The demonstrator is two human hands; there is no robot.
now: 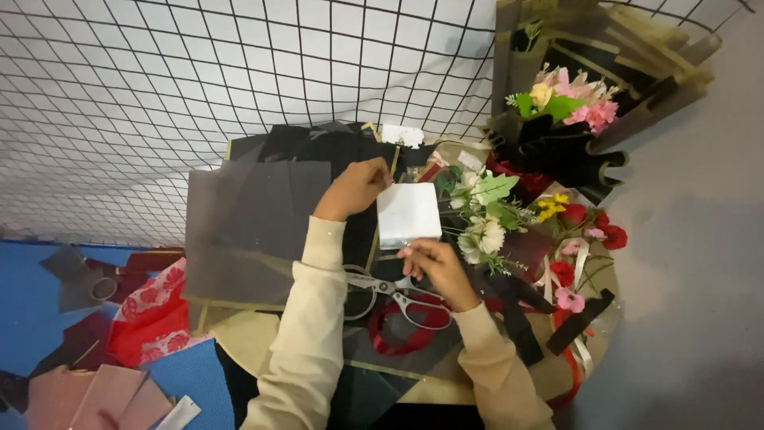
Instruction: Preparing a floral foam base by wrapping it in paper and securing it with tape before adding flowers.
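white foam block (408,213): looks light, stiff, crumbly | left hand (354,189) grip pinches far-left corner | right hand (436,267) pinches near edge | scissors (394,293) just near

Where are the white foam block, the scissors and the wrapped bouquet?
white foam block (408,213), head view, middle of its top face.
scissors (384,284), head view, at the pivot.
wrapped bouquet (574,102), head view, on the pink flowers.
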